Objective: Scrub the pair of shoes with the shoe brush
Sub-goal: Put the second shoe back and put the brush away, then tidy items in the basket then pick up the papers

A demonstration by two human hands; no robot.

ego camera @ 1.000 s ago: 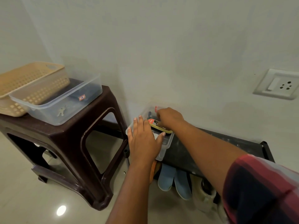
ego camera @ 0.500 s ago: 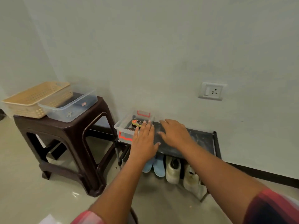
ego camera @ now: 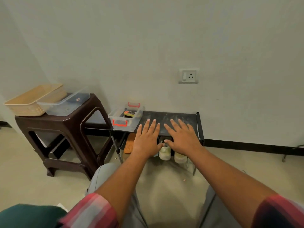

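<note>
- Head view: a person in a red checked shirt holds the left hand (ego camera: 145,140) and the right hand (ego camera: 182,139) out side by side. The fingers of both are straight and spread, and neither hand grips anything. Whether the fingertips touch the shelf below cannot be told.
- Beneath the hands stands a low black metal shoe rack (ego camera: 189,116), its dusty top shelf set against the wall.
- The pair of pale cream shoes (ego camera: 164,153) sits on the rack's lower level, toes outward and partly hidden by the hands. An orange sandal (ego camera: 129,143) lies near them to the left.
- On the rack's left end rests a clear plastic box with red clips (ego camera: 115,116). Inside it is a black-and-yellow oblong object (ego camera: 130,114), probably the shoe brush, and no hand touches it.
- Further left, a dark brown plastic stool (ego camera: 65,122) carries a beige plastic basket (ego camera: 32,102) and a clear plastic tub (ego camera: 65,104).
- Scrubbing appears not yet begun, since brush and shoes both lie unheld.
- The next move likely calls for one hand to draw a shoe from under the shelf while the other lifts the brush from its box.
</note>
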